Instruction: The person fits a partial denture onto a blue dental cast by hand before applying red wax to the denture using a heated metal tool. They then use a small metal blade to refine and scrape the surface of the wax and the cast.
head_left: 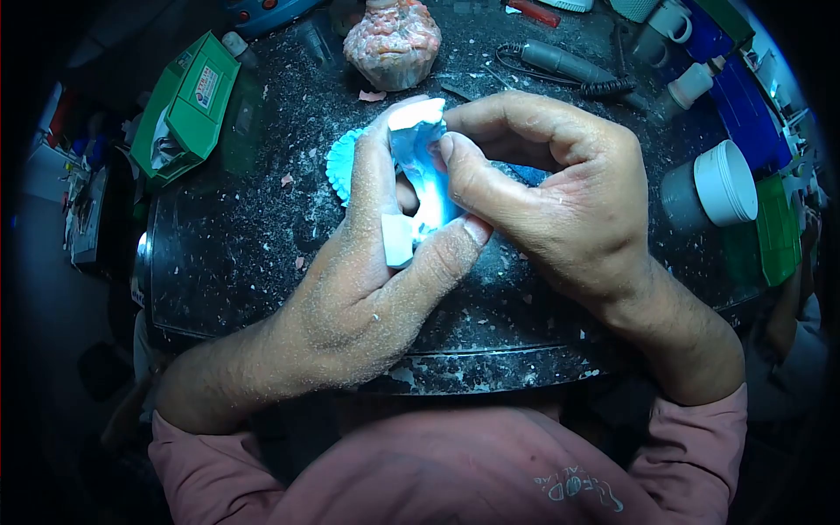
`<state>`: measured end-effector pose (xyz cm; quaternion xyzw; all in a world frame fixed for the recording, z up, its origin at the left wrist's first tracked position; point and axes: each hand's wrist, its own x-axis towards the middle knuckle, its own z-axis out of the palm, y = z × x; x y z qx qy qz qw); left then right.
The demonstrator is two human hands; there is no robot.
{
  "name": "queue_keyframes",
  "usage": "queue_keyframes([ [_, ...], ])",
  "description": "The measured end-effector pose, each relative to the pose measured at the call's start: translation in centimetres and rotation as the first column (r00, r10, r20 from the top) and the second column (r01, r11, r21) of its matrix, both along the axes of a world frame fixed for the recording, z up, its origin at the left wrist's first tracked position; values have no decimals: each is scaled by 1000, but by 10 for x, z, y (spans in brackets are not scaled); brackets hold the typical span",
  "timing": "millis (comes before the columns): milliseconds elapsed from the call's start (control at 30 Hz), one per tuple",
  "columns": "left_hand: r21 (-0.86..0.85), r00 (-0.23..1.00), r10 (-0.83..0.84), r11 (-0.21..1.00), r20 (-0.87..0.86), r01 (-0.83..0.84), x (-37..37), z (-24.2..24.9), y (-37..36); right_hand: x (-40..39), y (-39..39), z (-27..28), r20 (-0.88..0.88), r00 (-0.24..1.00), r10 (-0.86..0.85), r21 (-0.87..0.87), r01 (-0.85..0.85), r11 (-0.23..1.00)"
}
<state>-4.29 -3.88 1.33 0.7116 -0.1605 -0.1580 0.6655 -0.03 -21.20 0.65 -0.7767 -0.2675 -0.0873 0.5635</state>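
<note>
Between my two hands is a pale blue-white dental cast [429, 197], a curved arch lit brightly from above. My left hand [367, 289] is closed round it from the left and below, its thumb on the near side and a finger showing through the arch's gap. The thumb and fingers of my right hand [560, 175] press on its far right side; whether they pinch something small there is hidden. Powder coats my left hand. Partly behind the left fingers, a second blue dental cast [339, 166] with a scalloped edge lies on the dark bench.
The speckled black bench [254, 254] carries scraps and dust. At the back stand a lumpy pinkish mound [392, 44] and a corded handpiece [560, 63]. A green bin [194, 105] is at left; a white tub [725, 182], bottle [694, 85] and mug [669, 22] are at right.
</note>
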Motion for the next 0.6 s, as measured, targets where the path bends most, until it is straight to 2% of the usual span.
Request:
queue_keyframes([
  [33, 1, 1000, 1, 1000, -1, -1, 0, -4, 0, 0, 0, 1, 21, 1000, -10, -41, 11, 999],
  [100, 30, 984, -22, 999, 179, 17, 0, -10, 0, -1, 0, 2, 39, 999, -22, -80, 25, 996],
  [167, 82, 976, -44, 996, 211, 27, 1, -10, 0, -2, -1, 3, 260, 963, -62, -238, 126, 963],
  [200, 134, 968, -64, 990, 244, 32, 1, -10, 1, -1, -1, 3, 309, 949, -67, -265, 154, 952],
  [233, 135, 968, -65, 990, 244, 32, 1, -9, 1, -1, -1, 3, 309, 949, -68, -264, 154, 952],
  [300, 258, 961, -76, 966, 267, 4, 1, -6, 2, -2, -1, 3, 317, 946, -66, -277, 158, 948],
  [600, 274, 953, -88, 962, 290, 6, 1, -9, 1, -1, 1, 1, 308, 948, -83, -250, 164, 954],
])
